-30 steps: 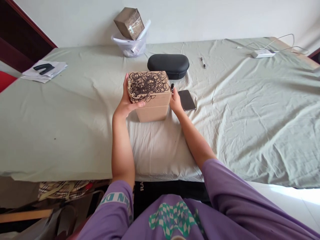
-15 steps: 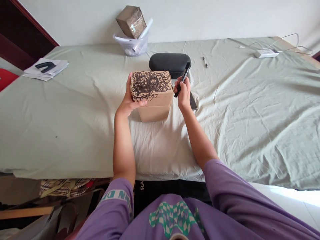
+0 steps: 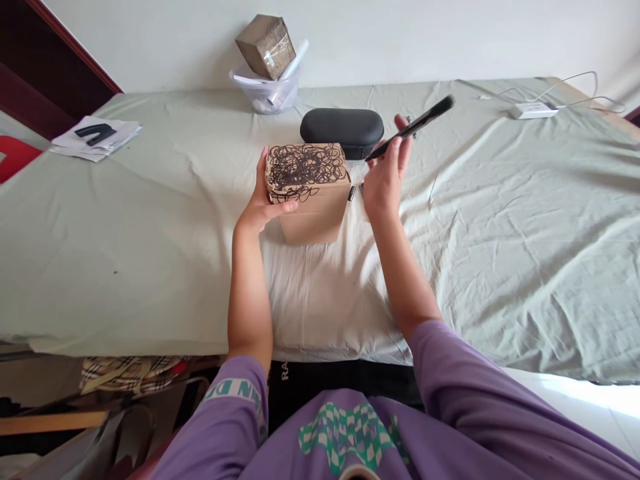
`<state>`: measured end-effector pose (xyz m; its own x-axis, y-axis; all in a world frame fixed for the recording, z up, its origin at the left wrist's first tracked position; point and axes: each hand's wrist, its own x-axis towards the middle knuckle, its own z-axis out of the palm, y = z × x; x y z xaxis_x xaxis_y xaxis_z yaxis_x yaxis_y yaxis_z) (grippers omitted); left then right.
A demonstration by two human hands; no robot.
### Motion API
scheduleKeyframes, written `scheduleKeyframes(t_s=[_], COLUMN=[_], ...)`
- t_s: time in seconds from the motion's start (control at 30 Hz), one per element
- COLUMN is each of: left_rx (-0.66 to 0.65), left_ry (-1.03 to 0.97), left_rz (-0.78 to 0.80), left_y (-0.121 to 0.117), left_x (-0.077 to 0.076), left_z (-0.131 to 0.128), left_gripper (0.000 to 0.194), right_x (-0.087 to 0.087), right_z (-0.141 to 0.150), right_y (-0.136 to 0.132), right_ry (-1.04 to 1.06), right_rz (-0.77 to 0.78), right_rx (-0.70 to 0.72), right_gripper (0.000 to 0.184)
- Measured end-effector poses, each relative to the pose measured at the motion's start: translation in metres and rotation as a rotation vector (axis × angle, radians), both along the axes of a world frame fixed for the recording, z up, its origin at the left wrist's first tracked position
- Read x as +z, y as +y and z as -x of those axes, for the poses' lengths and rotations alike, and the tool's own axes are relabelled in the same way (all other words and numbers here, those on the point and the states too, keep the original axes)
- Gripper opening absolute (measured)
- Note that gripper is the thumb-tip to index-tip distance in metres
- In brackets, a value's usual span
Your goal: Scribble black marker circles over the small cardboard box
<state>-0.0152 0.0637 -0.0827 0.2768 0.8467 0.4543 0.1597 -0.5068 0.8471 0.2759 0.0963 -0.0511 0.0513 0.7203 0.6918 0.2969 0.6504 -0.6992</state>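
Against a pale wall, a rumpled grey-green cloth (image 3: 165, 287) covers a broad surface where, in the head camera's view, a cardboard box (image 3: 315, 220) stands near the middle, its top covered in black scribbles. The person's left hand (image 3: 255, 207) grips its left side, thumb across the front. The right hand (image 3: 383, 187), raised just beside the box, grips a blurred black marker (image 3: 431, 113) in its fingers. Behind lies a black case (image 3: 340, 125).

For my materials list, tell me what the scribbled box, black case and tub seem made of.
Scribbled box: likely matte cardboard; plain brown faces, straight edges. Black case: perhaps fabric or plastic, dull; smooth, rounded form. Tub: probably plastic, glossy; translucent walls.
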Motion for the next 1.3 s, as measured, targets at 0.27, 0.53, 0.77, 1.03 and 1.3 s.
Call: scheduleKeyframes(t_s=[0.27,0.53,0.77,1.03,1.3], left_rx=[0.050,-0.033,-0.019,0.023,0.021], left_ry=[-0.008,0.031,0.012,0.070,0.105], left_rz=[0.243,0.380,0.367,0.408,0.391], left_y=[-0.003,-0.030,-0.024,-0.026,-0.015], left_x=[0.002,0.019,0.016,0.024,0.012], left_z=[0.000,-0.006,-0.008,-0.010,-0.002], left_gripper=[0.159,0.159,0.154,0.158,0.161], right_x=[0.021,0.008,0.003,-0.002,0.005], right_z=[0.040,0.040,0.042,0.042,0.040], right_y=[-0.062,-0.057,-0.066,-0.052,-0.058], right_ry=[0.251,0.018,-0.040,-0.090,-0.139], right_rz=[-0.245,-0.228,-0.164,-0.205,-0.114], right_rx=[0.196,-0.007,0.008,0.089,0.168], right_gripper=[0.043,0.069,0.055,0.030,0.032])
